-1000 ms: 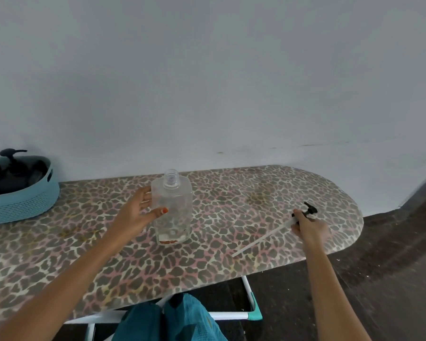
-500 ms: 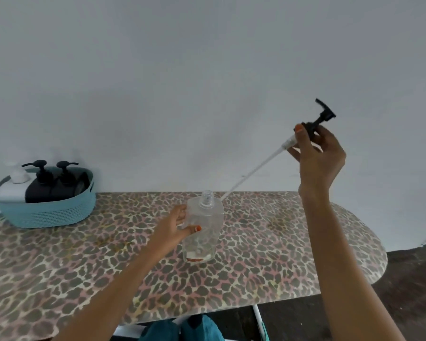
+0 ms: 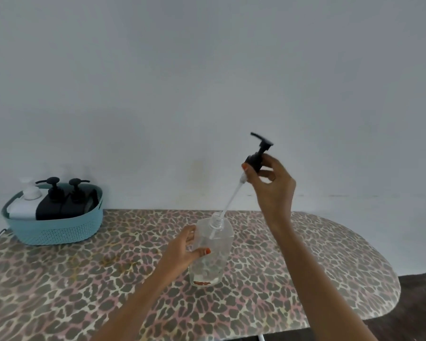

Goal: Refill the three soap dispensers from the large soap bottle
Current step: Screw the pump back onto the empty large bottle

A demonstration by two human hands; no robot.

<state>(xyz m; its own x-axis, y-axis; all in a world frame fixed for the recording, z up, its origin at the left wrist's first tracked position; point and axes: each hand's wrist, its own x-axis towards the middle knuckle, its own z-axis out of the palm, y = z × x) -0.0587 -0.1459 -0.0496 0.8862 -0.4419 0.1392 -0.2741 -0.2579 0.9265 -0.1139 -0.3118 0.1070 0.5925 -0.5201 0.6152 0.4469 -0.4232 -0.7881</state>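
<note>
Nearly empty, clear dispenser (image 3: 210, 252) takes black pump's (image 3: 257, 153) tube.

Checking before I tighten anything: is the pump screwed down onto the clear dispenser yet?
No, the right hand holds the black pump above the clear dispenser, with only the tube dipping into its neck.

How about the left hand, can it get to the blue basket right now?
Probably not yet: the left hand grips the clear dispenser, steadying it for the pump. Nothing lies on the board between it and the basket, so after letting go it likely could.
</note>
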